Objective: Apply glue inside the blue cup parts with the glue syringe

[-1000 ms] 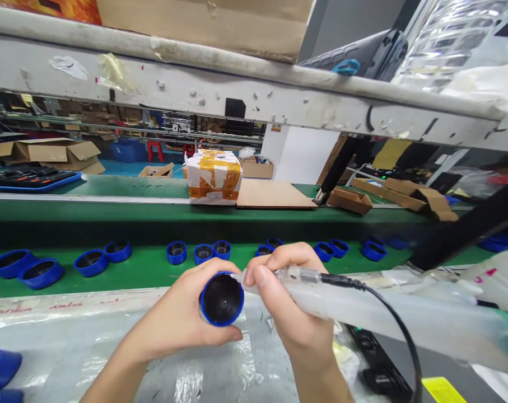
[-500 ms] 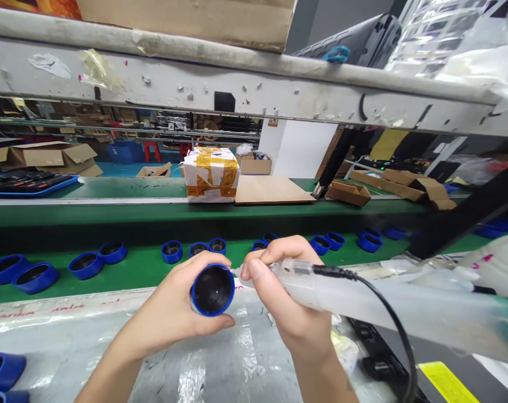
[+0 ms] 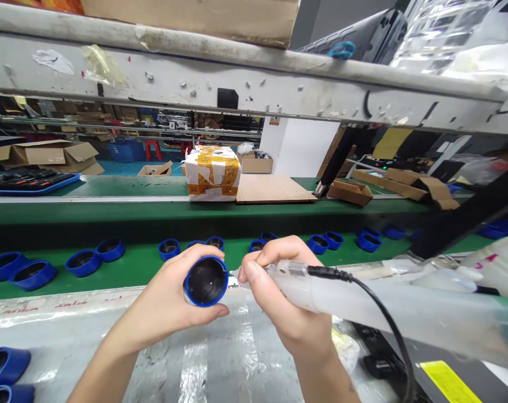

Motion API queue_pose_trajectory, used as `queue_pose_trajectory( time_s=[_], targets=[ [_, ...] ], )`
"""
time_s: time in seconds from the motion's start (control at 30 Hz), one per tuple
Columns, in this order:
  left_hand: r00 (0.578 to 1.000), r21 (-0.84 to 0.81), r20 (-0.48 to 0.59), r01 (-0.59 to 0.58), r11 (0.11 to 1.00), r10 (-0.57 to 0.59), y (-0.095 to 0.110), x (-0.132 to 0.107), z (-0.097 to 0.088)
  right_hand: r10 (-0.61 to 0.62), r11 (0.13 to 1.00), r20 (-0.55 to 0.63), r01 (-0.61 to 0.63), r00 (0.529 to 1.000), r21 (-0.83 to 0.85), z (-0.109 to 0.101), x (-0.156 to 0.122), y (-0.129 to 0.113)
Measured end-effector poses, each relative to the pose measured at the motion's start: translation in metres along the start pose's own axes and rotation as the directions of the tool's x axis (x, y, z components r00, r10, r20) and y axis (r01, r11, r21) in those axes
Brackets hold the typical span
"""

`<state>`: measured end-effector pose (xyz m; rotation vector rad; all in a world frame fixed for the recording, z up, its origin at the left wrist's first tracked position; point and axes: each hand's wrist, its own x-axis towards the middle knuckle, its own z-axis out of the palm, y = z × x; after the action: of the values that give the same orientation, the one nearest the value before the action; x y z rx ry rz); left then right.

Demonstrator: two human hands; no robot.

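My left hand (image 3: 169,305) is wrapped round a round blue cap with a black inside (image 3: 206,281), its opening turned toward me. My right hand (image 3: 279,299) pinches a translucent pen-like tool (image 3: 316,288) with a black cable (image 3: 375,313) trailing right. The tool's tip sits just right of the cap's rim, very close to it. Both hands hover over a bench covered in clear plastic film (image 3: 220,358).
Several more blue caps (image 3: 83,262) lie in a row on the green conveyor belt (image 3: 144,268) beyond my hands. A taped white box (image 3: 212,173) and flat cardboard (image 3: 274,190) sit on the far belt. Two blue caps (image 3: 1,366) lie at the lower left. A metal rail (image 3: 237,89) runs overhead.
The cap in my left hand has shifted a little left and up. The tool tip, which touched the cap's rim, now sits slightly apart from it.
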<state>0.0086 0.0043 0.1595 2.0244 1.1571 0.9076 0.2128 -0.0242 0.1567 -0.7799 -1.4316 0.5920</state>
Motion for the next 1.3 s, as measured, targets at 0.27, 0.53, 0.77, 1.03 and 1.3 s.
queue_pose_trajectory(
  time_s=[0.27,0.53,0.77,1.03,1.3],
  targets=[
    [1.0,0.038,-0.012,-0.019,0.999,0.019,0.002,-0.002,-0.002,0.037,0.998,-0.016,-0.038,0.999,-0.05,0.004,-0.002,-0.005],
    [0.998,0.093,-0.031,-0.05,0.994,0.053,0.001,-0.001,-0.003,0.053,0.998,0.01,-0.053,0.999,-0.042,0.005,-0.004,-0.008],
    [0.999,0.086,-0.031,-0.035,0.996,0.038,0.003,-0.002,-0.005,0.083,0.996,0.049,-0.083,0.995,-0.011,0.008,-0.005,-0.008],
    [0.999,0.063,-0.021,-0.036,0.997,0.038,0.006,-0.002,-0.007,0.101,0.994,0.086,-0.103,0.991,0.027,0.011,-0.007,-0.01],
    [0.999,0.013,-0.022,-0.046,0.999,0.046,0.001,0.001,-0.003,0.172,0.985,0.121,-0.173,0.978,-0.007,0.012,-0.007,-0.017]
  ],
)
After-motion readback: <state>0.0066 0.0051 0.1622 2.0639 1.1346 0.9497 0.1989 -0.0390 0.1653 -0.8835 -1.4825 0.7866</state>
